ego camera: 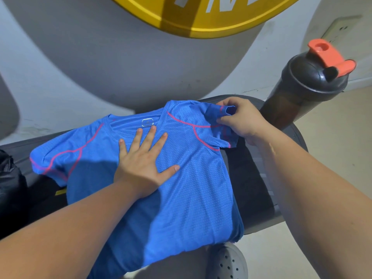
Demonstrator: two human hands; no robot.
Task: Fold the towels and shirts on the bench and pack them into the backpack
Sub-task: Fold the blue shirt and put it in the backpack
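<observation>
A blue sports shirt [187,190] with pink seams lies spread face up across the dark bench [253,178], its hem hanging over the near edge. My left hand [143,162] presses flat on the chest just below the collar, fingers spread. My right hand [239,119] pinches the right sleeve at the bench's far right and has it lifted and bunched. The left sleeve lies flat toward the left. A black bag-like object [10,178], perhaps the backpack, shows partly at the left edge.
A dark shaker bottle [298,91] with an orange flip cap stands at the bench's far right end, close behind my right hand. A grey and yellow wall sign [181,23] is behind the bench. A grey perforated clog [229,262] rests on the floor below.
</observation>
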